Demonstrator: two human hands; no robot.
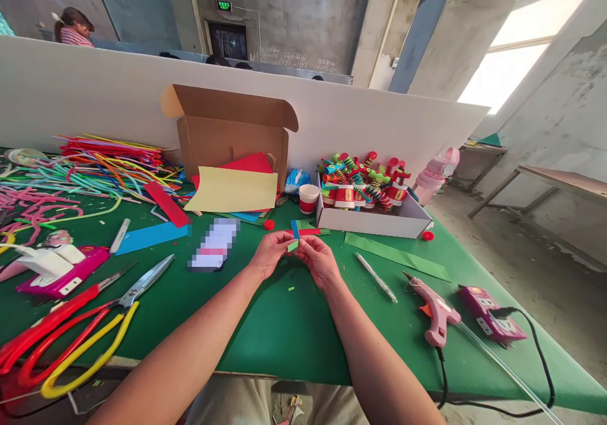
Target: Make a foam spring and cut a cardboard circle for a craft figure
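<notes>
My left hand (269, 255) and my right hand (319, 259) meet above the middle of the green table. Their fingertips pinch a small green paper strip (293, 246) between them. Just above the fingertips, a short blue paper strip (294, 229) stands upright; whether it is joined to the green one I cannot tell. Behind my right fingers are a red paper strip (309, 231) and a bit of green paper (325, 231). A tiny green scrap (291, 289) lies on the table below my hands.
Large scissors (126, 301) and a phone (214, 243) lie left. A pen (377, 277), long green paper strip (397, 255), pink glue gun (434, 308) and power strip (490, 314) are right. Behind stand a paper cup (308, 198), box of figures (379, 220) and cardboard box (232, 134).
</notes>
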